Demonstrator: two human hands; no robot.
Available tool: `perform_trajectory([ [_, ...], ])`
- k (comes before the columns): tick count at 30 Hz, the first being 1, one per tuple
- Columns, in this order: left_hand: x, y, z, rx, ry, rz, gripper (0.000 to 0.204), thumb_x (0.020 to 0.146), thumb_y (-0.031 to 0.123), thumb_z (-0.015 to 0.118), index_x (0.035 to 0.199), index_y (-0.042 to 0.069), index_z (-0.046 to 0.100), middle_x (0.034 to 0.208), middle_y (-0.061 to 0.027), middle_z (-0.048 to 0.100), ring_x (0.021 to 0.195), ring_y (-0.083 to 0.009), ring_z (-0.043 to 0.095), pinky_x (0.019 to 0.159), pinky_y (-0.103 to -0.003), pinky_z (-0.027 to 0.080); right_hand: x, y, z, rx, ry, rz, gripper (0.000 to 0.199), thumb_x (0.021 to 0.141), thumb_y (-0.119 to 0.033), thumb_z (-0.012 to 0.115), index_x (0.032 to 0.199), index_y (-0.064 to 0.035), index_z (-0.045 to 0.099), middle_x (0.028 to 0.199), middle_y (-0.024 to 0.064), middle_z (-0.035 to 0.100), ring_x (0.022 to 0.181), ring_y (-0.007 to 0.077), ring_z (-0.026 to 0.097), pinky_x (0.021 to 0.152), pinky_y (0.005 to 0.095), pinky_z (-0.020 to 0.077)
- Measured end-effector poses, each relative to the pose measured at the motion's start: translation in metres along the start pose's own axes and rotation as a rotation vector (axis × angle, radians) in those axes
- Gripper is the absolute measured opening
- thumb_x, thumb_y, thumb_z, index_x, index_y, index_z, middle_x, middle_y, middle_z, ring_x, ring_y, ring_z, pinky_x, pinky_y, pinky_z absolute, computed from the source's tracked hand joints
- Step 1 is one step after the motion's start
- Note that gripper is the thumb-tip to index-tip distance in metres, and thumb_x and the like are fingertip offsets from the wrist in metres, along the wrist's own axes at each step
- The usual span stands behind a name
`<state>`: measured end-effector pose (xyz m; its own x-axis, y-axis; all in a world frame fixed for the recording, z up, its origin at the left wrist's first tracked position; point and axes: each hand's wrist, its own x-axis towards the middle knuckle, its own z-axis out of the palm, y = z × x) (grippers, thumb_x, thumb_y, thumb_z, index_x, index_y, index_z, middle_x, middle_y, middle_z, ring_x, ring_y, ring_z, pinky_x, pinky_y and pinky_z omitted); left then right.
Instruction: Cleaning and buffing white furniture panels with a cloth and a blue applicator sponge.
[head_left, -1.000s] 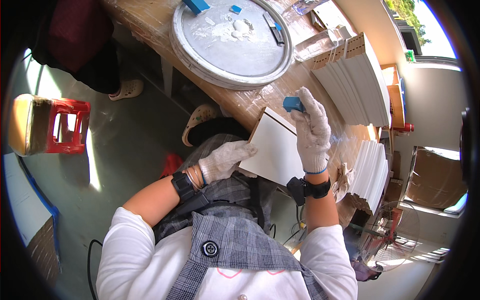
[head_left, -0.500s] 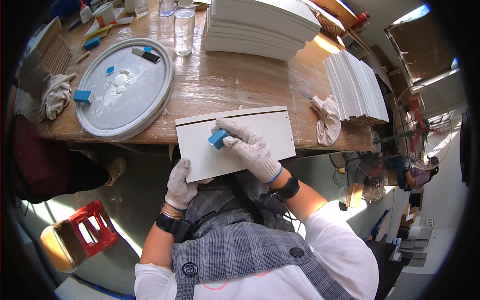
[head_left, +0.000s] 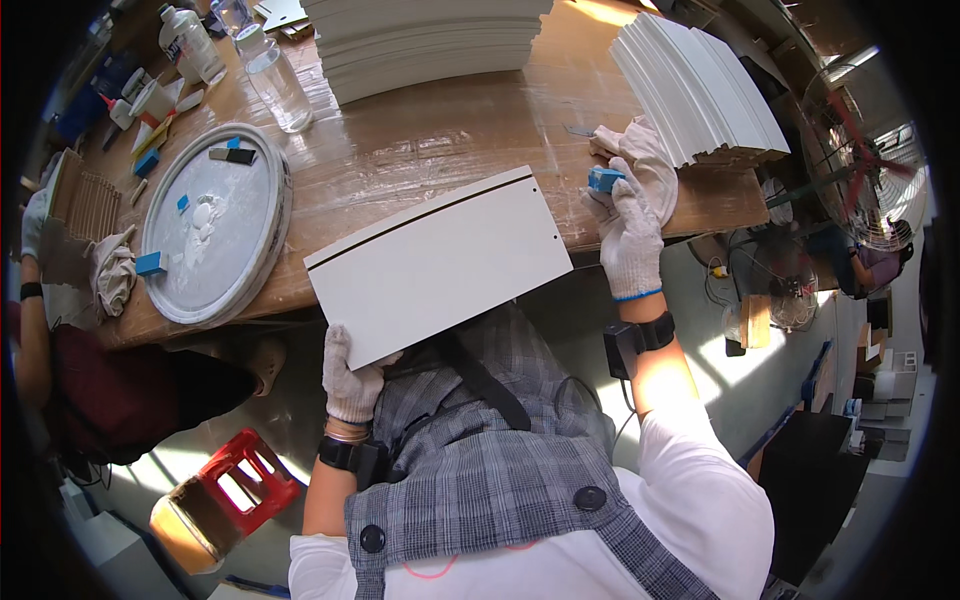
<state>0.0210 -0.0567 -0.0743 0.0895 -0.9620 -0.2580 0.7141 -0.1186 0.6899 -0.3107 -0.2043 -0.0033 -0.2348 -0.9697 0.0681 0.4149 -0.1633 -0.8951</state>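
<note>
White panel (head_left: 440, 275): in the head view, slanted across the table (head_left: 440, 130) edge toward the lap (head_left: 520, 350), grooved long side away from the body.
Left hand (head_left: 350, 378): gloved, closed on the panel's near left corner, thumb on top (fingers beneath mostly hidden).
Right hand (head_left: 630, 235): half curled, pinching the blue block (head_left: 605, 179) beside the crumpled cloth (head_left: 657, 165).
Blue block: over the panel half a second ago, now past its right end.
Panel face: now uncovered, seemingly free of rubbing.
</note>
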Motion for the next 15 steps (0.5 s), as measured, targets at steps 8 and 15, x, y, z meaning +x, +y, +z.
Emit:
perform_trajectory([
  [8,0.001,-0.003,-0.002,0.002,-0.003,0.01,0.038,0.095,0.038,0.046,0.121,0.01,0.049,0.107,-0.009,0.061,0.088,-0.0236,0.062,0.06,-0.035,0.053,0.0,-0.001,-0.007,0.072,-0.012,0.059,0.035,0.094,-0.017,0.056,0.126,-0.002,0.053,0.112,0.0091,0.059,0.094,0.0198,0.061,0.084,0.0369,0.0536],
  [15,0.004,0.0,-0.005,-0.013,0.017,0.014,0.041,0.095,0.038,0.047,0.123,0.008,0.047,0.109,-0.0118,0.06,0.088,-0.0258,0.064,0.062,-0.036,0.057,-0.004,0.005,0.015,0.145,-0.047,0.193,0.034,0.094,-0.015,0.055,0.126,-0.0033,0.053,0.103,0.0087,0.062,0.088,0.0195,0.063,0.079,0.0343,0.0543],
])
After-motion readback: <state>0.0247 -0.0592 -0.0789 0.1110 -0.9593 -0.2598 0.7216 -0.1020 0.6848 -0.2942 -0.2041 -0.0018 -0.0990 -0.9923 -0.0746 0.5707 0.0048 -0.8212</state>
